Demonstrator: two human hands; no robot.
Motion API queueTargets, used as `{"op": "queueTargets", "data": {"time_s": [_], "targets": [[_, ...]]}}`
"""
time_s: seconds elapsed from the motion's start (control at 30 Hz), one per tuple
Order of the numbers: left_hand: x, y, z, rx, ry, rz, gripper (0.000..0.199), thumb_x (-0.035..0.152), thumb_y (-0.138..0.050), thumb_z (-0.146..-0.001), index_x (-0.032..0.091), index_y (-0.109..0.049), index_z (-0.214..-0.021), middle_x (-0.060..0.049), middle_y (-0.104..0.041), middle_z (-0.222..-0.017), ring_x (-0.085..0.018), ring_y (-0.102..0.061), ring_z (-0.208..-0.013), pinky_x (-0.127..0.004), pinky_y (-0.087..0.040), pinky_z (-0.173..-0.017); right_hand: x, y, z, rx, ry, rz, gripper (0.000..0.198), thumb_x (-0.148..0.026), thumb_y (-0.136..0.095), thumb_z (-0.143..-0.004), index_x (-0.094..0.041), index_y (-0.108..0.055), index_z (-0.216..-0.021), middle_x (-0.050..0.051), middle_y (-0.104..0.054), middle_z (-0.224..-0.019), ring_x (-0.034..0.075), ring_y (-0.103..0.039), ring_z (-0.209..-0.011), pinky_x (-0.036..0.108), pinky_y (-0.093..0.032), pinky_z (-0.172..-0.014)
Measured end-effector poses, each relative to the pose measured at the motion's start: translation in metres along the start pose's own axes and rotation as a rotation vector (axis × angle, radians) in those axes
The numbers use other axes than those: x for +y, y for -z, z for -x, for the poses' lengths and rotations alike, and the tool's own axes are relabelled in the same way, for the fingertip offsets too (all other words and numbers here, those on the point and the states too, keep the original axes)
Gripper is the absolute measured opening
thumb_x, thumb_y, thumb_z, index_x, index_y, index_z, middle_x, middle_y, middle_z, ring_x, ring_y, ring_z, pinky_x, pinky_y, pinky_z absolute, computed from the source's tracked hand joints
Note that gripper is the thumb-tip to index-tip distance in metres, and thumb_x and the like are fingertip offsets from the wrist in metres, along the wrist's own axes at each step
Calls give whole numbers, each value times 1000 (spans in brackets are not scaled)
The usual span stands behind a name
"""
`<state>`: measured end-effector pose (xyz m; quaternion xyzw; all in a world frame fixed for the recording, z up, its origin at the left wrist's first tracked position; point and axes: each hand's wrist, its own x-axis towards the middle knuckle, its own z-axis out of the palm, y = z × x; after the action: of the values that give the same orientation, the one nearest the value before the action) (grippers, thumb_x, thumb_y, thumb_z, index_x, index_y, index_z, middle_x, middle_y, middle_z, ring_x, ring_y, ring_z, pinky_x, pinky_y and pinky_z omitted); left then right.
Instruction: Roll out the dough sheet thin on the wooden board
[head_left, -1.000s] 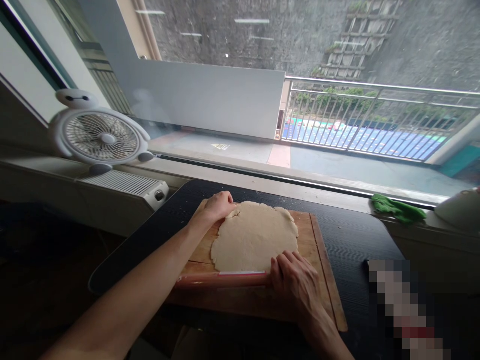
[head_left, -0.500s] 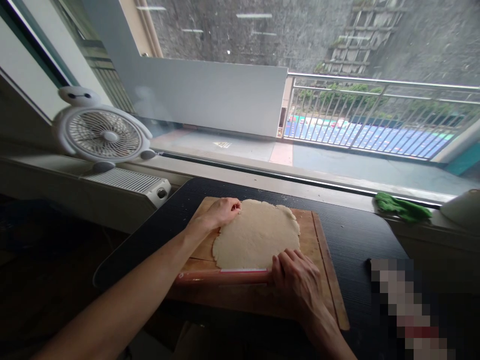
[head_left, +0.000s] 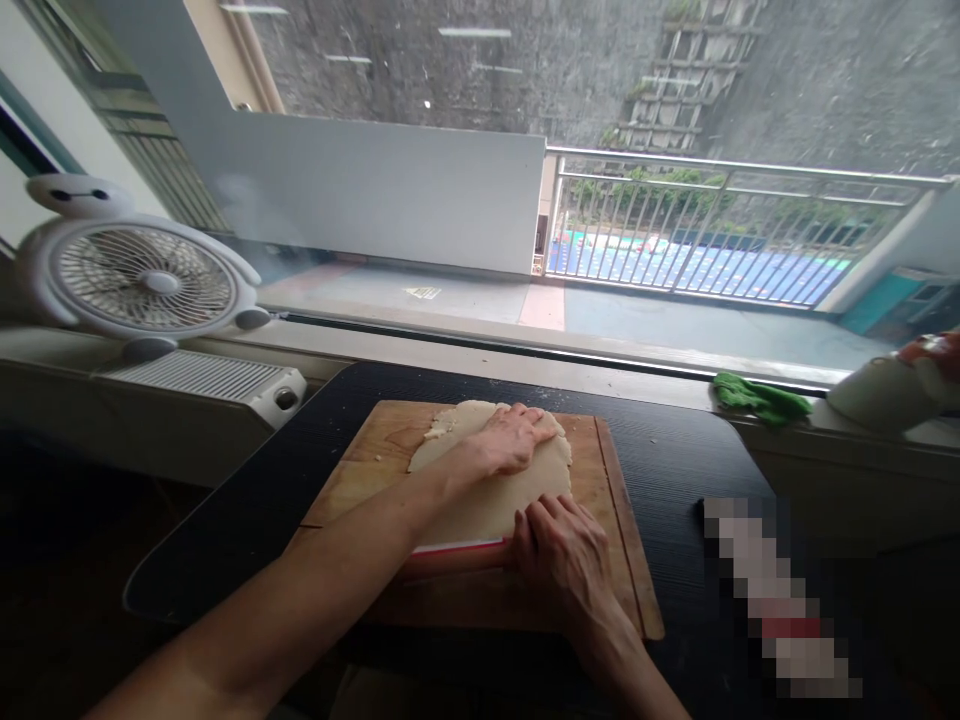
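The right hand [head_left: 566,545] is curled round the right end of the rolling pin [head_left: 459,562], with the fingers bent over the top; probably this is so that the pin cannot roll away. The left hand [head_left: 511,442] does not grasp: its palm is turned down, and its fingers are stretched out on the dough [head_left: 480,508], perhaps to feel or flatten the surface. Whether something small is under this palm, I cannot tell.

The dough is a thin sheet with a ragged border, and it lies on the wooden board [head_left: 356,455]. If the dough is the centre of a clock, the left hand reaches towards one o'clock, the right hand is at five, and the pin lies across six, along the near edge. The left forearm hides the pin's other end.

The board rests on the black table [head_left: 667,460], which stands close to the window sill [head_left: 480,368], maybe for the daylight. On the sill, at between two and three o'clock, there is a green cloth [head_left: 761,398], perhaps put there to be within reach. At ten o'clock the white fan [head_left: 159,284] faces the room, tilted back a little.
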<state>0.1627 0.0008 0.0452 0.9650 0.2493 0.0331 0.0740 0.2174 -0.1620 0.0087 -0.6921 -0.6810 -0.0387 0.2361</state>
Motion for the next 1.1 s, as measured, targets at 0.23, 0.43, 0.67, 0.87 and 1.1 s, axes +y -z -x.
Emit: {"op": "queueTargets", "data": {"time_s": [0.23, 0.43, 0.67, 0.87, 1.1], "targets": [[-15, 35, 70, 158, 83, 185, 37, 24, -32, -90, 22, -56, -118, -4, -56, -124, -17, -50, -112, -30, -36, -98, 0, 4, -3, -58, 17, 29, 31, -27, -36, -91, -21, -51, -64, 1, -57, -66, 13, -47, -64, 28, -25, -64], [-21, 30, 205, 245, 359, 195, 31, 39, -45, -87, 30, -58, -113, 0, -62, -110, -17, -57, -99, -28, -44, -86, -8, 7, -68, -171, -34, 130, 56, -42, -23, -95, -21, -58, -57, 2, -60, -54, 11, -46, -47, 28, -20, -52], [-100, 21, 172, 451, 563, -112, 29, 34, -42, -89, 25, -66, -104, -6, -62, -93, -20, -55, -87, -33, -44, -77, -46, -39, -196, -188, -32, 158, 53, -41, -20, -95, -19, -67, -82, 9, -67, -80, 18, -59, -70, 28, -35, -64], [-104, 1, 175, 549, 538, -64, 27, 33, -44, -89, 32, -65, -107, -4, -59, -92, -18, -52, -85, -32, -42, -73, -45, -54, -166, -172, 24, 168, 39, -32, -24, -95, -21, -62, -96, 5, -63, -102, 17, -54, -96, 29, -37, -81], [-97, -3, 183, 525, 571, -65, 27, 34, -41, -90, 30, -65, -101, -4, -59, -95, -19, -52, -86, -34, -40, -74, -33, -59, -129, -101, 104, 208, 47, -37, -23, -95, -13, -43, -130, 12, -39, -139, 25, -24, -133, 43, -20, -104]]}}
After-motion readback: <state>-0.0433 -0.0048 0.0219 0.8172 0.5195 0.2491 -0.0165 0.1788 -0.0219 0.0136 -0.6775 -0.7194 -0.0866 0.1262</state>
